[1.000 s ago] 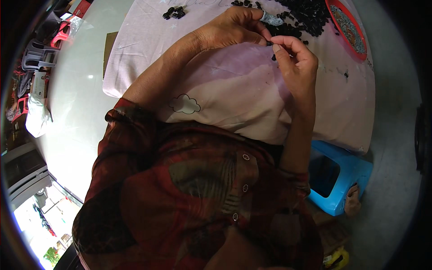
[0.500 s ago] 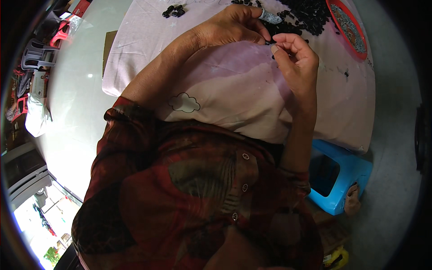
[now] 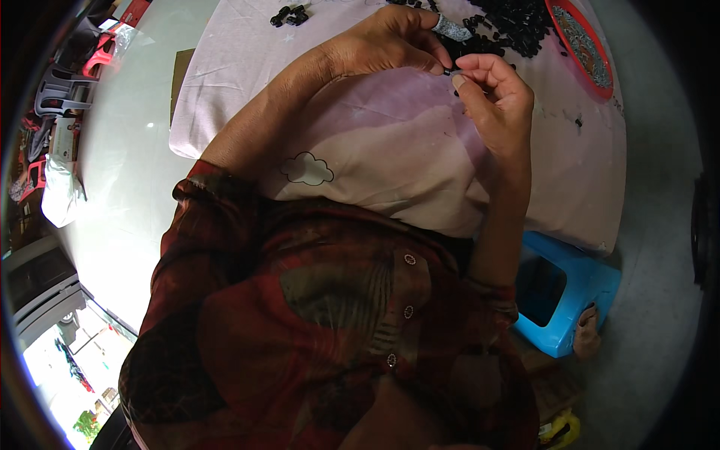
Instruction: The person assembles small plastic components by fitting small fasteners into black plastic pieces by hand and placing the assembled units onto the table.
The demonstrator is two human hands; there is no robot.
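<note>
Both hands meet over the far part of a table with a pink cloth [image 3: 390,165]. My left hand [image 3: 390,46] pinches a small black piece [image 3: 448,72] between thumb and fingers; silvery wrapping [image 3: 453,28] covers one of its fingers. Close on the right, my right hand [image 3: 496,94] is closed in a pinch at the same piece, and what lies between its fingertips is too small to make out. Beyond the hands spreads a heap of small black pieces [image 3: 517,26]. A red tray [image 3: 604,91] of small silvery metal parts stands right of the heap.
A small cluster of black pieces [image 3: 289,15] lies at the far left of the cloth. One loose piece [image 3: 578,122] is at the right. A blue plastic stool [image 3: 574,300] stands below the table's right edge. Grey chairs [image 3: 60,90] are off to the left.
My right hand has shifted very slightly to the right. My left hand keeps its pinch on the small black piece, almost unmoved.
</note>
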